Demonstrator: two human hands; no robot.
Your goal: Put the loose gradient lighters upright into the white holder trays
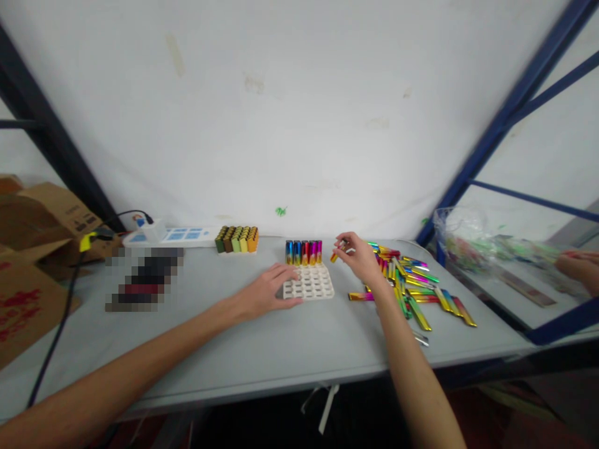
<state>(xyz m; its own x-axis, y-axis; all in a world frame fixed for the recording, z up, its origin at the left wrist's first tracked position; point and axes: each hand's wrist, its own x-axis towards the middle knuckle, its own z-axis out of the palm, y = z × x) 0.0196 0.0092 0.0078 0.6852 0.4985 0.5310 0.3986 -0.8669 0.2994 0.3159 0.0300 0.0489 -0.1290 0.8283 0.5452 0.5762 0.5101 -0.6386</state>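
My left hand lies over the left side of a white tray with rows of holes, fingers on top and thumb along the front edge, holding it. Along the tray's back row stand several shiny metallic cases, shaped like lighters, in blue, red and purple fading to gold. Just right of the tray, above the table, my right hand pinches one such case, gold and reddish, between thumb and fingers. Beneath and beyond my right forearm spreads a loose pile of the same cases; the forearm hides part of it.
Left of the tray stands a full block of cases. Behind it is a power strip with a plugged-in charger; a blurred dark object lies nearer. Cardboard boxes fill the left. Beyond a blue frame, another person's hand shows.
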